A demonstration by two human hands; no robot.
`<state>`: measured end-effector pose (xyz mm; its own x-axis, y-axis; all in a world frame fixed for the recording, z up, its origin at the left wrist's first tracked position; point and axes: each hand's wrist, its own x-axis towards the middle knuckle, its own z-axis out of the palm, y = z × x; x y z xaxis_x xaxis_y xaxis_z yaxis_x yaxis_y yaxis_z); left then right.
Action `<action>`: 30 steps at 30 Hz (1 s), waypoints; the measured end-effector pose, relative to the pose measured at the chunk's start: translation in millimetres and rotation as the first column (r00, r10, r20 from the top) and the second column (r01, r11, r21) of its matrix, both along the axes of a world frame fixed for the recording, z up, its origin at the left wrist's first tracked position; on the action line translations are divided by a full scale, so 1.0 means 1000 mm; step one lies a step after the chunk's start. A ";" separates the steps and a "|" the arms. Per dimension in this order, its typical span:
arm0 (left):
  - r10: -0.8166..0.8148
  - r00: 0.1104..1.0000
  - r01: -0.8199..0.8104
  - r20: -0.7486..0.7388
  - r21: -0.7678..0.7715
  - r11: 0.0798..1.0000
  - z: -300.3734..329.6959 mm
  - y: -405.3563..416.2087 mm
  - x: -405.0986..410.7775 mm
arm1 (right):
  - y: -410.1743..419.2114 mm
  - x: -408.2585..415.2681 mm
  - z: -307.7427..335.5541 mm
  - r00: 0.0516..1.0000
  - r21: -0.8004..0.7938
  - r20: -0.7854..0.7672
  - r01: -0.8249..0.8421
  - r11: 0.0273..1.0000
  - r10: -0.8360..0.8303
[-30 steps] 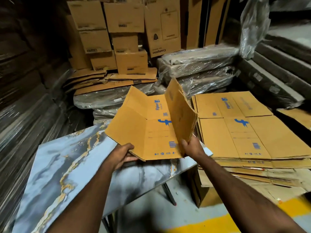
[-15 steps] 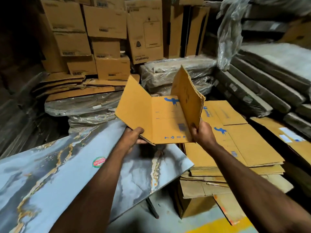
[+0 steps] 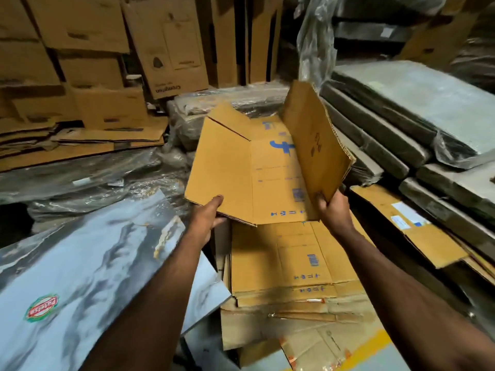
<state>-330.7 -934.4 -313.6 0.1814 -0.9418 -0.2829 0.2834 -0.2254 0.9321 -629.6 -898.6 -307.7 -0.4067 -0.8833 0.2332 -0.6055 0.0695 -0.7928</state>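
A flattened yellow-brown carton with blue print is held in the air in front of me, partly unfolded, its right panel raised upright. My left hand grips its near left edge, thumb on top and fingers underneath. My right hand grips the bottom corner of the raised right panel. Directly below lies a stack of flat cartons of the same kind.
A marble-patterned table top with a red-green sticker is at the lower left. Plastic-wrapped bundles and stacked brown boxes fill the back. Grey wrapped slabs rise at the right. A yellow floor line runs below.
Both hands have carried the carton to the right, from over the marble table to above the stack of flat cartons. Its right panel stays raised.
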 end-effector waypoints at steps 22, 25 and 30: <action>0.070 0.981 0.037 -0.181 0.526 0.850 -0.100 -0.009 -0.099 | -0.018 -0.117 -0.101 0.671 0.346 0.641 0.182 0.920 -0.374; 0.086 0.968 0.074 -0.234 0.600 0.796 -0.121 0.003 -0.099 | 0.000 -0.126 -0.128 0.481 0.497 0.714 0.163 0.852 -0.509; 0.019 0.975 0.143 -0.223 0.688 0.712 -0.144 0.037 -0.095 | 0.030 -0.135 -0.161 0.502 0.660 0.640 0.028 0.750 -0.582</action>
